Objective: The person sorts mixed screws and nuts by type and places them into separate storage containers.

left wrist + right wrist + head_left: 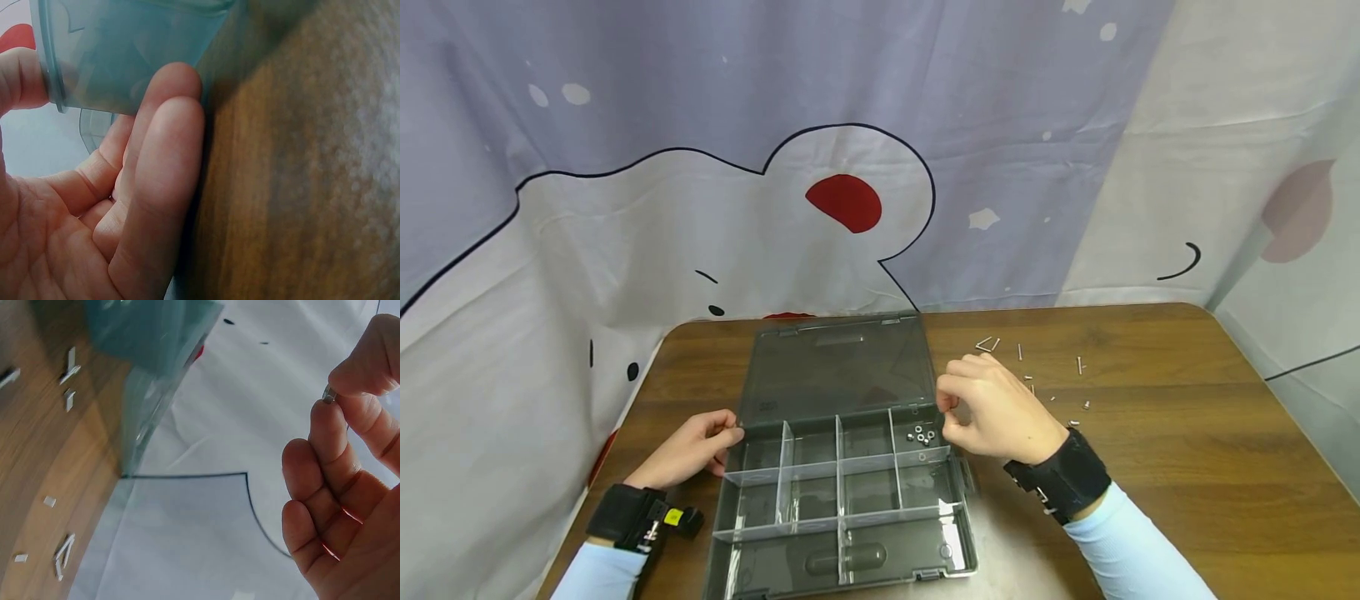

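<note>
A grey see-through compartment box (pixel 775 562) lies on the table with its lid (pixel 842 362) folded back. Several small nuts (pixel 926 440) sit in its far right compartment. My left hand (pixel 688 450) holds the box by its left side; in the left wrist view the thumb is at the rim and the fingers lie along the outer wall (pixel 112 75). Raised over the far right corner of the box, my right hand (pixel 996 412) pinches a small metal nut (pixel 329 394) between thumb and index finger. Its other fingers are loosely bent.
Loose screws (pixel 1080 365) and other small metal pieces (pixel 1086 406) are scattered on the wooden table (pixel 1210 433) to the right of the box. A printed cloth (pixel 1015 167) hangs behind the table's far edge.
</note>
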Motion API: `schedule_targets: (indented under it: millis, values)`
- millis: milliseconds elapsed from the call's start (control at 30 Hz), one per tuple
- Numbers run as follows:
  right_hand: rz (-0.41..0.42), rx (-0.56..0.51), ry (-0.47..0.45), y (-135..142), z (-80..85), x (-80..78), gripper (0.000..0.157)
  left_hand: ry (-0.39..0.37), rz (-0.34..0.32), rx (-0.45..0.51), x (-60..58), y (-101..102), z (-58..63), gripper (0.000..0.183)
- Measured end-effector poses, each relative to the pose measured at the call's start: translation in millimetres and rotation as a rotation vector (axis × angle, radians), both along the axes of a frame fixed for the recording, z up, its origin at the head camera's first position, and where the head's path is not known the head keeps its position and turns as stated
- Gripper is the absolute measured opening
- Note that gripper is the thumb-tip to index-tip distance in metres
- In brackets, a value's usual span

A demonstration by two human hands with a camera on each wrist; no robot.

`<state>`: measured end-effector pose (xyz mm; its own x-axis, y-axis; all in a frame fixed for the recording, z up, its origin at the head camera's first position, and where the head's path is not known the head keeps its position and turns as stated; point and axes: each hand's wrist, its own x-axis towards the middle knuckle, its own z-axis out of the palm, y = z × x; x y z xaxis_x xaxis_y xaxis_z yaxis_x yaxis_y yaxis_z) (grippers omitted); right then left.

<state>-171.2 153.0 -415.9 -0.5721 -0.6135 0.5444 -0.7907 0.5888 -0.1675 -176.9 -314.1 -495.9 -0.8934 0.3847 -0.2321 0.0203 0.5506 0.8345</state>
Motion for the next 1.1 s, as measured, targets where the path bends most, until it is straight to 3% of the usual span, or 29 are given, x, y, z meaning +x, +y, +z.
schedule_targets:
  millis: [467, 500, 600, 667, 767, 1100]
  values:
    - [0.027, 0.059, -0.044, -16.9, -1.5, 4.5, 0.019, -0.007, 0.001, 0.013, 0.5, 0.8, -1.0, 0.028]
    - [0.021, 0.079, -0.063, -16.1, -1.8, 5.8, 0.027, -0.008, 0.0, 0.014, 0.5, 0.6, -1.0, 0.028]
    - [-0.005, 0.15, -0.137, -13.6, -2.6, 10.9, 0.081, -0.012, -0.001, 0.017, 0.7, 0.0, -1.0, 0.029]
    - [-0.024, 0.194, -0.174, -12.0, -3.3, 13.9, 0.104, -0.015, 0.0, 0.018, 0.8, -0.2, -0.7, 0.029]
    - [-0.034, 0.215, -0.194, -9.1, -4.0, 16.5, 0.111, -0.014, 0.003, 0.017, 1.1, -0.3, 0.0, 0.029]
    - [-0.077, 0.228, -0.214, 14.8, -9.0, 13.5, 0.105, -0.013, 0.001, 0.015, 1.2, 0.0, 0.8, 0.028]
